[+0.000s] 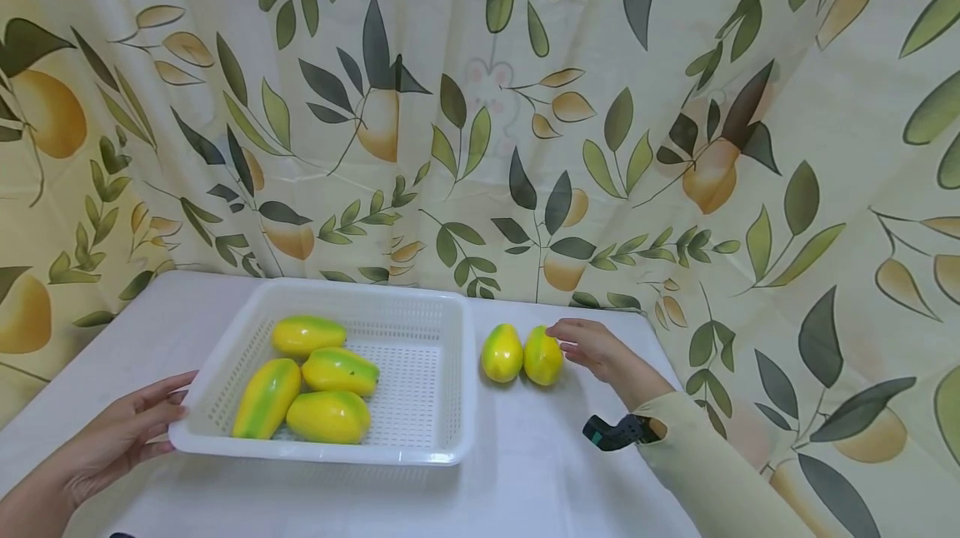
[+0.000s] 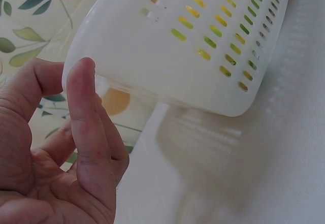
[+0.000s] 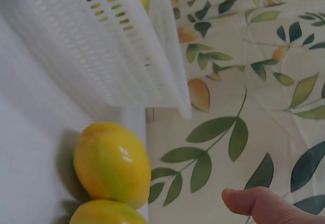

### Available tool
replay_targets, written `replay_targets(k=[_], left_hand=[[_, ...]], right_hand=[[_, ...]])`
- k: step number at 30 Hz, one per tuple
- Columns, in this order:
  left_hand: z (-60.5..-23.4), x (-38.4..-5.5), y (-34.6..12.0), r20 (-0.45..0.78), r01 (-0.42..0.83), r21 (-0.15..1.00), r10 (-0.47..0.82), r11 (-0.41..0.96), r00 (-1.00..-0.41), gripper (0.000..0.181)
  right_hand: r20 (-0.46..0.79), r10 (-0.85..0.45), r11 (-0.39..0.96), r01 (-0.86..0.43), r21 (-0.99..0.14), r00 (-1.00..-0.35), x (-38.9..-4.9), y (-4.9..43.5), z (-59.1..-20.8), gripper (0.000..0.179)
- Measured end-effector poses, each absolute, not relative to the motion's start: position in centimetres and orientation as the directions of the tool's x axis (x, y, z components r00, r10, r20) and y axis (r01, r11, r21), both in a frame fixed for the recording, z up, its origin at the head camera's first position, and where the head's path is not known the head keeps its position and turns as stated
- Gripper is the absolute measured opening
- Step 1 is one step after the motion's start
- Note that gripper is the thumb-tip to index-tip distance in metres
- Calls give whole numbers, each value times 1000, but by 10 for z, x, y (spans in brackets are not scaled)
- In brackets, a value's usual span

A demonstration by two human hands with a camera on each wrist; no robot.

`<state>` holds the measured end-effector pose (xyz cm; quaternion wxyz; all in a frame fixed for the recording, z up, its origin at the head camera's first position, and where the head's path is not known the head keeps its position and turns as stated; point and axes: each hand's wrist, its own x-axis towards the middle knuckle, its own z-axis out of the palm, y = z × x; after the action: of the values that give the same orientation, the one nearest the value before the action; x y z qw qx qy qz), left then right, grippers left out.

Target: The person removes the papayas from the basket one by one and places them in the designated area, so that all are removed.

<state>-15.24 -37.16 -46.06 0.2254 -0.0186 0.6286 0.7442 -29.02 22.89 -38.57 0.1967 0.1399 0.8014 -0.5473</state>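
Here's the left hand (image 1: 123,438) at the near left corner of the white plastic basket (image 1: 322,455), thumb and fingers pinching its rim. Across to the right of the basket comes the right hand (image 1: 592,346), fingers loosely extended and gripping nothing, the tips right up at the top of the outer fruit (image 1: 543,358); whether they actually touch its skin is hard to call, since the wrist view catches little more than a fingertip. That one sits just beside the inner fruit (image 1: 502,355), and the pair, yellow-green and mango-like, rests on the white table (image 1: 555,471) between basket and right hand. Inside the basket, four more crowd the left side: the rear fruit (image 1: 308,336), the middle fruit (image 1: 341,371), the front fruit (image 1: 328,418) and, nearest the left hand, the long left fruit (image 1: 266,399). A black wristband (image 1: 618,433) and a pale sleeve (image 1: 720,463) show on the right arm, and the leaf-print curtain (image 1: 450,22) hangs behind the basket.
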Motion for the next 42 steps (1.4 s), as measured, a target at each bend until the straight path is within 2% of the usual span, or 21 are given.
replay_targets(k=[11,21,34,42], left_hand=[[-460,-153,-371,-330,-373,923,294,-100,-897,44],[-458,-154,-370,-337,-379,919,282,-109,-898,43],[-462,-152,-369,-325,-366,922,267,-123,-907,45],[-464,-152,-370,-313,-363,921,287,-141,-905,45]], right_hand=[[-363,-41,420,314,-852,-931,-275,189,-363,68],[-276,-125,382,211,-900,-953,-260,137,-350,64],[-210,-280,329,112,-938,-937,-238,71,-360,63],[-199,-308,351,83,-933,-931,-227,41,-374,63]])
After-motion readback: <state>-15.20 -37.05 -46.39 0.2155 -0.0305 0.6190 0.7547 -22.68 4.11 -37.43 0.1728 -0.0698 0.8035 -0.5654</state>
